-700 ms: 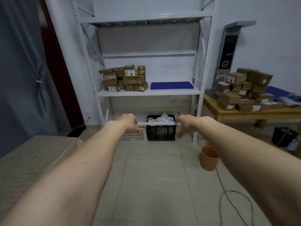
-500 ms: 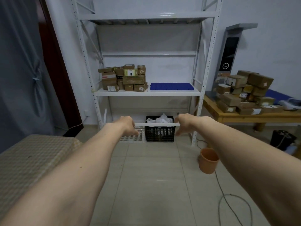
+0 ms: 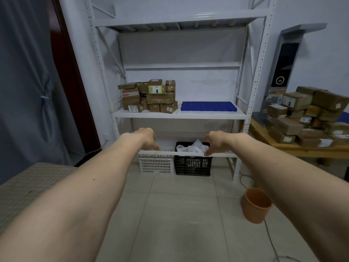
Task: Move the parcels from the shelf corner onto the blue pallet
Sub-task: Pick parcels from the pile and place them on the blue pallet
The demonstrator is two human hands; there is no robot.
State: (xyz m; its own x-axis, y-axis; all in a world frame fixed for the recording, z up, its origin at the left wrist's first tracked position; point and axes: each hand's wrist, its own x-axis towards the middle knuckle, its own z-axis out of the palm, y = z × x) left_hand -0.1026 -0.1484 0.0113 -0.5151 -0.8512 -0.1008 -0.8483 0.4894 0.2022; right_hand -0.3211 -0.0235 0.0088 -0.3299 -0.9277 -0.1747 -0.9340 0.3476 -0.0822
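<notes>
Parcels [image 3: 149,96]: a stack of brown cardboard boxes in the left corner of the middle shelf [image 3: 179,115], at about 11 o'clock from frame centre. Several carry white labels; 1 near the top has a green face. The stack leans against the left upright of the rack.

Blue pallet [image 3: 208,106]: flat on the same shelf, just beside the parcels at their 3 o'clock, a narrow gap between. Nothing lies on it.

Left hand [image 3: 146,138]: held out in front of the rack below the shelf, fingers hanging loosely curled, holding nothing. Right hand [image 3: 215,141]: at 3 o'clock of the left, same height, fingers drooping and relaxed, holding nothing. Both well apart from the parcels.

Below, on the floor under the rack: white crate [image 3: 156,164] and black crate [image 3: 192,165] side by side, touching; the black 1 holds crumpled white material.

At 3 o'clock, a wooden table [image 3: 294,148] piled with more boxes [image 3: 309,116]. At 5 o'clock, an orange bucket [image 3: 255,205] on the tiles, a cable trailing past it. At 9 o'clock, a grey curtain [image 3: 28,82].
</notes>
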